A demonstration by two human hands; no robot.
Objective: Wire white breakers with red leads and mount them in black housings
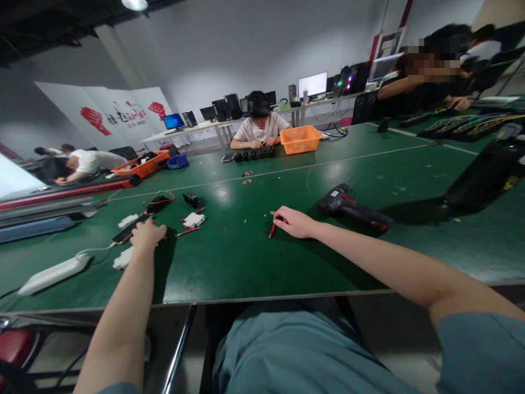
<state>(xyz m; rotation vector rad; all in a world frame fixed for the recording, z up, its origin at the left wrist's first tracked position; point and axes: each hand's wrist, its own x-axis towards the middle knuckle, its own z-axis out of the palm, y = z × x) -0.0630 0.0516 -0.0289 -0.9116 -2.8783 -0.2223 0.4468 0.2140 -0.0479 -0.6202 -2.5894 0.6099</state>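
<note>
On the green table [229, 262], a black cordless drill [355, 209] lies just beyond the right forearm. Left of it, the right hand [296, 222] rests with its fingers curled together around a small red piece [272, 230], while the left hand [148, 234] has its fingers loosely spread at a dark phone [130, 230], near a white breaker-like part [193, 220] with short red wires beside it.
</note>
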